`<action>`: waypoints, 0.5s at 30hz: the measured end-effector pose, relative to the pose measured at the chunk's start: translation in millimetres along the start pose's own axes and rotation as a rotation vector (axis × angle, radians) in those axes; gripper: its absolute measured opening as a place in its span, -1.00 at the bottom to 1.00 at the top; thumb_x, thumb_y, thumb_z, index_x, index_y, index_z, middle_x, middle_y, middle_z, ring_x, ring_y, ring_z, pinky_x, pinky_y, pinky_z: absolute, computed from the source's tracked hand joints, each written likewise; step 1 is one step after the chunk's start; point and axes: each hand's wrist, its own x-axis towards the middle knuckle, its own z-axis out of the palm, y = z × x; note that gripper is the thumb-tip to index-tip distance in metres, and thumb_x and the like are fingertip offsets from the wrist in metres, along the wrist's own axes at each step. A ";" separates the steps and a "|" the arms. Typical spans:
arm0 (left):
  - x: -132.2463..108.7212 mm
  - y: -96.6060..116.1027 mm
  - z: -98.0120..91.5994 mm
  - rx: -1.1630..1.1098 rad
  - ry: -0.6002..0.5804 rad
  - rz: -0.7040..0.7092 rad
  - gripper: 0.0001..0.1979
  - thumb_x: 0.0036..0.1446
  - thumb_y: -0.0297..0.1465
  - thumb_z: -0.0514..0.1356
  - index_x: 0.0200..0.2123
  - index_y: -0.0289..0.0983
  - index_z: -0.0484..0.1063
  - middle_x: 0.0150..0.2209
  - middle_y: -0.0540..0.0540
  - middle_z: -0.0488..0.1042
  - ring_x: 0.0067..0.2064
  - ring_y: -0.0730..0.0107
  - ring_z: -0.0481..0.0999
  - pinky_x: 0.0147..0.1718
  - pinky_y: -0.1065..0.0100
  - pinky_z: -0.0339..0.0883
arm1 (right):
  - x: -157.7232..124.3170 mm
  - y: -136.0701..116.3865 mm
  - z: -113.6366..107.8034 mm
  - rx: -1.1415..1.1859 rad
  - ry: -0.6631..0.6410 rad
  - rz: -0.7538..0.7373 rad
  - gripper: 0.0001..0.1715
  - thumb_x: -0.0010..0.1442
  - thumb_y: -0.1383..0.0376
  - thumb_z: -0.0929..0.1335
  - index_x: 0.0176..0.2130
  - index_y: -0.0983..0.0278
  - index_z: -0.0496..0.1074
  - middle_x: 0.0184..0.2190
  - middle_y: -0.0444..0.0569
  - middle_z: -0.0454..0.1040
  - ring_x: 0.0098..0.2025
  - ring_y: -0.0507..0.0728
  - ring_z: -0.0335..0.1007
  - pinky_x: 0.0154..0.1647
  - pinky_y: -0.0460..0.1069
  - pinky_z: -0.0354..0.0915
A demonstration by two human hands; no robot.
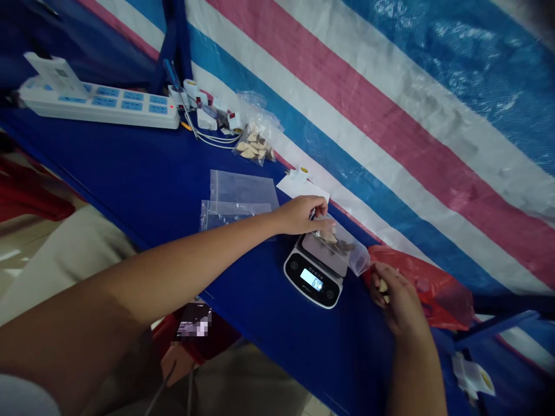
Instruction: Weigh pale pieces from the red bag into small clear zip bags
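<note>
My left hand (301,215) reaches over a small kitchen scale (313,278), its fingers curled on one end of a clear plastic bag (358,258). That bag lies across the scale's plate with pale, dark-edged slices (328,236) inside; its other end points toward my right hand. The lit display seems to start with 64, though its last part is hard to read. Closed around a few pale slices (383,287), my right hand (396,292) is just right of the bag, beside a red plastic bag (446,294).
Flat clear zip bags (243,188) lie on the blue table (130,156) left of the scale. Farther back are a filled bag of slices (255,144), a screwdriver (180,89), cables and a white power strip (104,107). A striped tarp (347,98) borders the far edge.
</note>
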 end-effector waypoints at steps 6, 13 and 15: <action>3.4 -10.6 -5.4 -0.074 0.207 -0.155 -0.67 0.23 -0.08 0.15 -0.38 -0.24 0.33 -0.41 0.01 0.34 -0.38 0.47 0.27 -0.32 0.30 0.17 | 2.5 4.4 3.6 0.008 0.053 -0.004 -0.55 -0.05 0.01 0.55 -0.51 0.31 0.45 -0.64 -0.18 0.26 -0.71 -0.08 0.09 -0.82 -0.21 -0.12; 4.8 -18.8 -7.2 -0.053 0.249 -0.199 -0.74 0.18 -0.18 0.18 -0.41 -0.24 0.32 -0.43 0.03 0.33 -0.37 0.46 0.29 -0.30 0.30 0.18 | 3.9 9.4 7.2 -0.036 0.138 -0.005 -0.48 -0.08 -0.04 0.57 -0.53 0.29 0.39 -0.69 -0.22 0.20 -0.74 -0.09 0.06 -0.83 -0.21 -0.14; 4.7 -18.5 -6.8 -0.052 0.246 -0.208 -0.75 0.17 -0.19 0.19 -0.41 -0.24 0.32 -0.43 0.03 0.34 -0.38 0.46 0.30 -0.31 0.31 0.18 | 3.9 10.5 7.9 -0.052 0.136 -0.002 -0.42 -0.08 -0.10 0.57 -0.54 0.29 0.38 -0.69 -0.23 0.20 -0.75 -0.10 0.05 -0.82 -0.21 -0.13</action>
